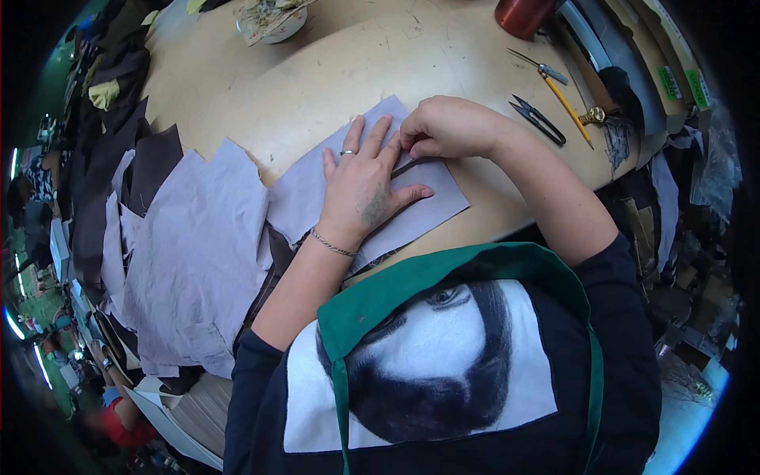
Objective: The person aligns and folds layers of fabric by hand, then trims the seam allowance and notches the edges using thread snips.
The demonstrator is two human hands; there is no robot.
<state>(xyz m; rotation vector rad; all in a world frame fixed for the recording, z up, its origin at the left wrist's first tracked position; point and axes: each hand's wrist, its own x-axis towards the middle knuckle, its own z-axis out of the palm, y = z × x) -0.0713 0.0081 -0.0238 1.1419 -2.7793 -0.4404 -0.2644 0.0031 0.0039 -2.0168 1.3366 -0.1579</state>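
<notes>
Pale mauve fabric forms the panel (pixel 443 194), which lies on the table (pixel 317 83) under the left hand (pixel 360 178), one corner pointing away from the body, beyond the fingertips. This hand is spread wide, palm down. A narrow dark strip (pixel 409 167) on the panel has its long axis running rightward and slightly away, from between left thumb and forefinger toward the right hand (pixel 443 127). There the fingertips are drawn narrowly together; whether they pinch the strip, I cannot tell. Right of this grip lie thread snips (pixel 540 121).
</notes>
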